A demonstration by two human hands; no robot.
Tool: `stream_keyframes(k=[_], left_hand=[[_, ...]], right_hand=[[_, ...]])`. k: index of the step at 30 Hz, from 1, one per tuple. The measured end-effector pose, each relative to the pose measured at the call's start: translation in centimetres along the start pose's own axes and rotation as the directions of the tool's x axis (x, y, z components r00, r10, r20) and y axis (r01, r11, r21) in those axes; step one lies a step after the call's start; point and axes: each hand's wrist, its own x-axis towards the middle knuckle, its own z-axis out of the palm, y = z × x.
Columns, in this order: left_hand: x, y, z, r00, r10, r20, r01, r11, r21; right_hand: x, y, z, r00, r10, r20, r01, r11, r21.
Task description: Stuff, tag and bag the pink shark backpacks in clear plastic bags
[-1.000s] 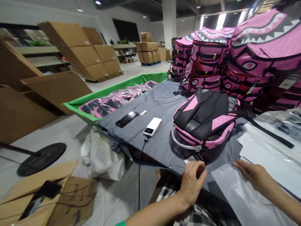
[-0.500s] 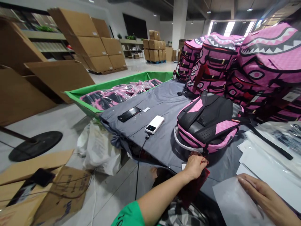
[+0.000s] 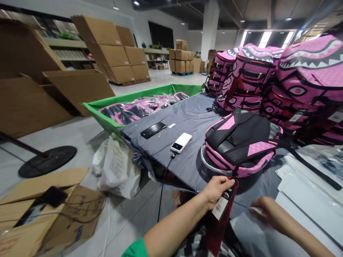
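Your left hand is closed, pinching one hang tag at the worktop's near edge, just below one pink backpack. Your right hand touches a white plastic sheet; whether it grips, you can't tell.

One phone, one power bank, one flat-lying backpack, one hang tag.
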Motion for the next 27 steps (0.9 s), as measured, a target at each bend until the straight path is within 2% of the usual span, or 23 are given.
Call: stream_keyframes(k=[3, 5, 6, 8, 10, 12, 13, 14, 15, 16, 18, 20, 21, 22, 23, 25, 27], left_hand=[[-1.3, -0.9, 1.2, 0.977, 0.193, 0.094, -0.201, 0.976, 0.08], [-2.0, -2.4, 1.8, 0.948, 0.291, 0.128, -0.315, 0.912, 0.261], [-2.2, -3.4, 1.9, 0.936, 0.329, 0.125, -0.351, 0.85, 0.393], [-2.3, -5.1, 1.9, 0.913, 0.391, 0.119, -0.363, 0.643, 0.675], [-2.0, -6.3, 1.6, 0.895, 0.414, 0.17, -0.337, 0.376, 0.863], [-1.8, -6.7, 1.3, 0.867, 0.428, 0.257, -0.345, 0.142, 0.928], [-1.8, -6.7, 1.2, 0.841, 0.454, 0.294, -0.361, 0.065, 0.93], [-1.8, -6.7, 1.2, 0.807, 0.501, 0.313, -0.378, 0.031, 0.925], [-1.9, -6.7, 1.1, 0.77, 0.566, 0.295, -0.389, 0.048, 0.92], [-2.1, -6.7, 1.1, 0.735, 0.635, 0.238, -0.392, 0.112, 0.913], [-2.3, -6.8, 0.9, 0.672, 0.741, 0.0, -0.376, 0.341, 0.861], [-2.2, -7.0, 0.6, 0.62, 0.734, -0.276, -0.365, 0.582, 0.727], [-1.9, -7.1, 0.5, 0.623, 0.686, -0.376, -0.368, 0.681, 0.633], [-1.5, -7.0, 0.5, 0.658, 0.613, -0.437, -0.371, 0.77, 0.519], [-1.1, -6.9, 0.5, 0.718, 0.524, -0.459, -0.362, 0.843, 0.397], [0.0, -6.5, 0.9, 0.833, 0.372, -0.409, -0.322, 0.928, 0.188], [1.0, -5.9, 1.4, 0.877, 0.292, -0.381, -0.295, 0.954, 0.051]], right_hand=[[2.4, -0.7, 0.0, 0.999, -0.032, -0.035, 0.042, 0.944, 0.328], [3.7, -1.3, -0.4, 0.991, 0.028, -0.135, 0.039, 0.881, 0.472], [4.1, -1.6, -0.6, 0.981, 0.071, -0.182, 0.03, 0.865, 0.501], [4.7, -2.2, -0.9, 0.954, 0.149, -0.261, 0.011, 0.851, 0.525], [4.8, -3.1, -0.7, 0.943, 0.18, -0.281, 0.001, 0.84, 0.543], [4.7, -4.0, -0.3, 0.945, 0.159, -0.287, 0.008, 0.863, 0.505], [4.7, -4.4, 0.0, 0.943, 0.141, -0.3, 0.014, 0.887, 0.461], [4.7, -4.7, 0.3, 0.935, 0.126, -0.33, 0.021, 0.912, 0.409], [4.7, -4.9, 0.5, 0.918, 0.121, -0.377, 0.025, 0.932, 0.361], [4.7, -5.0, 0.7, 0.899, 0.118, -0.422, 0.029, 0.945, 0.325], [4.7, -5.0, 1.0, 0.865, 0.104, -0.491, 0.051, 0.955, 0.292], [4.8, -4.9, 1.0, 0.86, 0.076, -0.504, 0.08, 0.957, 0.28], [4.8, -4.8, 1.0, 0.865, 0.069, -0.498, 0.083, 0.957, 0.277], [4.8, -4.8, 1.0, 0.869, 0.07, -0.491, 0.078, 0.958, 0.275], [4.8, -4.7, 1.0, 0.872, 0.076, -0.484, 0.068, 0.959, 0.274], [4.9, -4.4, 0.9, 0.879, 0.076, -0.47, 0.054, 0.965, 0.257], [5.0, -3.9, 0.5, 0.896, 0.043, -0.443, 0.06, 0.975, 0.216]])
